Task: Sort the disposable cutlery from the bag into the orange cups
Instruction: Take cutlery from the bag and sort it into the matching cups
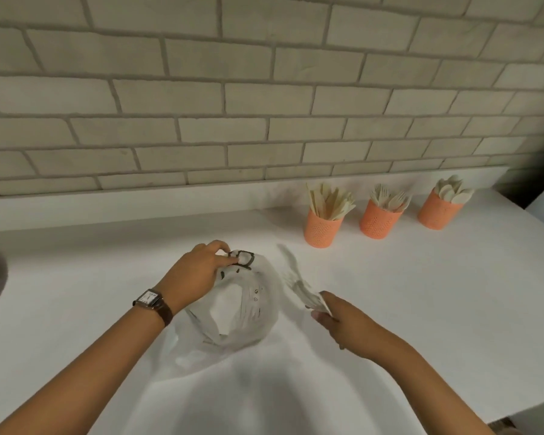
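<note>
Cutlery sorting: pinching the far rim of a clear bag (248, 321) with the left hand (198, 271), dark print (242, 257) there too blurred for reading. Gripping a blurred bundle of pale cutlery (299, 284) in the right hand (343, 321), just right of the bag, handles clamped in the fingers, long axis slanting away and leftward toward the wall (264, 89). Standing farther back on the white counter (421, 293), 3 in orange: knife cup (322, 229), fork cup (378, 222), spoon cup (438, 213).

The smooth white counter (390, 309) in front of me carries a crumpled clear plastic bag (233, 324) and, toward its far right, three perforated orange cups (378, 222) in a row.
</note>
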The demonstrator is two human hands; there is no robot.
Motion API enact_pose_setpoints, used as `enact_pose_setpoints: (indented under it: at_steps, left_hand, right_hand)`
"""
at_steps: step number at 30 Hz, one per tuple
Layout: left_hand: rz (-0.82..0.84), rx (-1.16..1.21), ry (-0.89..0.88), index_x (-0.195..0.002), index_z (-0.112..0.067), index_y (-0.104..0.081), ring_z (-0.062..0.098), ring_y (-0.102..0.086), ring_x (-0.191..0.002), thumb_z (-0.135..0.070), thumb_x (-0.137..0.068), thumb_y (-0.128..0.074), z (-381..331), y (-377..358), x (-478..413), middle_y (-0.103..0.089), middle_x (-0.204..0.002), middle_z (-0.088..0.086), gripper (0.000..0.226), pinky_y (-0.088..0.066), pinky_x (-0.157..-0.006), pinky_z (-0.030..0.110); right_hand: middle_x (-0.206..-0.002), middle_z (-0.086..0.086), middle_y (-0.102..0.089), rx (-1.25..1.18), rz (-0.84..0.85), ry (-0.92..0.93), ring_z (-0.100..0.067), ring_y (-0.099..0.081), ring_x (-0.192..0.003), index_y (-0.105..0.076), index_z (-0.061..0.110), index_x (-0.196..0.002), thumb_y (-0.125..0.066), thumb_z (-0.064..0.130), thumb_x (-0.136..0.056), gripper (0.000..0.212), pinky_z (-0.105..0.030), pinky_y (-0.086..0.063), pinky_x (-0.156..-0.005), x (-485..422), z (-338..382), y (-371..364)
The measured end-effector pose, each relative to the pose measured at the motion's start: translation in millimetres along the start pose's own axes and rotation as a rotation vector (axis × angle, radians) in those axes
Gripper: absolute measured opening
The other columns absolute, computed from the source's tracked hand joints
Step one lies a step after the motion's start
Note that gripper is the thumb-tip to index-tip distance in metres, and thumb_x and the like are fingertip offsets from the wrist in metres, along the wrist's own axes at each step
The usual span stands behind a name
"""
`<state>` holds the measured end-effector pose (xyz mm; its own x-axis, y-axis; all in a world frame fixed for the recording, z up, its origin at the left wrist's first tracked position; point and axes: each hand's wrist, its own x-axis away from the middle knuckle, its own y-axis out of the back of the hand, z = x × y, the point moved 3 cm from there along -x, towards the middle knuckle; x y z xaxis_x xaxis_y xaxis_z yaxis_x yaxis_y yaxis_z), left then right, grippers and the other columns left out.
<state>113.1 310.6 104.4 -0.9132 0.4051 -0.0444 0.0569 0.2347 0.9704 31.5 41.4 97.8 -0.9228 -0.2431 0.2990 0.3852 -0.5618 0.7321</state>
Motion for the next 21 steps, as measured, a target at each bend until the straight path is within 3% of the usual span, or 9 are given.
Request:
enact_pose_setpoints:
  at_steps: [3,9,13,16,18,21]
  left_hand:
    - [-0.016,0.011,0.062,-0.125,-0.039,-0.055,0.023,-0.042,-0.117,-0.015,-0.091,-0.05,-4.2,-2.3,1.8,-0.042,-0.139,-0.006,0.042,-0.038,-0.095,0.033]
    - [-0.287,0.059,0.121,-0.118,-0.033,-0.063,0.023,-0.037,-0.128,-0.019,-0.084,-0.064,-53.6,11.8,0.1,-0.047,-0.138,-0.003,0.036,-0.019,-0.109,0.041]
    - [-0.368,0.242,0.063,-0.114,-0.032,-0.065,0.02,-0.045,-0.118,-0.018,-0.085,-0.064,-123.4,10.8,-4.7,-0.054,-0.127,-0.008,0.032,-0.034,-0.104,0.037]
    - [-0.328,0.6,0.023,-0.1,-0.036,-0.068,0.005,-0.053,-0.104,-0.015,-0.084,-0.065,-193.5,-4.2,-9.2,-0.059,-0.108,-0.021,0.026,-0.036,-0.094,0.014]
    - [-0.287,0.819,0.071,-0.089,-0.037,-0.069,0.001,-0.058,-0.094,-0.014,-0.084,-0.065,-242.0,-17.4,-11.9,-0.065,-0.097,-0.021,0.024,-0.038,-0.083,0.004]
    - [-0.222,1.039,0.203,-0.082,-0.033,-0.071,-0.002,-0.061,-0.084,-0.015,-0.085,-0.065,-310.1,-41.1,-15.4,-0.068,-0.092,-0.028,0.019,-0.043,-0.072,0.004]
  right_hand:
    - [-0.072,-0.001,-0.044,-0.491,-0.063,-0.035,-0.012,-0.041,-0.044,-0.053,0.021,-0.11,-0.041,0.025,-0.1,0.016,-0.026,-0.041,-0.049,13.0,-15.9,-1.3]
    - [-0.068,-0.005,-0.046,-1.195,-0.093,0.013,-0.017,-0.039,-0.042,-0.055,0.011,-0.119,-0.052,0.027,-0.089,0.035,-0.026,-0.035,-0.044,44.4,-34.8,12.0]
    - [-0.067,-0.008,-0.046,-1.389,0.003,0.072,-0.015,-0.035,-0.039,-0.055,0.007,-0.121,-0.056,0.026,-0.085,0.041,-0.021,-0.031,-0.039,67.2,-54.4,30.4]
    - [-0.068,-0.009,-0.049,-1.445,0.058,0.128,-0.013,-0.036,-0.038,-0.06,0.008,-0.118,-0.067,0.029,-0.079,0.045,-0.019,-0.033,-0.038,88.0,-80.2,51.0]
    - [-0.068,-0.009,-0.05,-1.464,0.062,0.153,-0.013,-0.037,-0.038,-0.061,0.008,-0.118,-0.071,0.031,-0.076,0.049,-0.019,-0.033,-0.038,103.0,-102.4,67.2]
    - [-0.069,-0.009,-0.051,-1.458,0.049,0.172,-0.013,-0.037,-0.039,-0.058,0.008,-0.12,-0.069,0.031,-0.079,0.048,-0.02,-0.034,-0.039,127.0,-139.3,94.4]
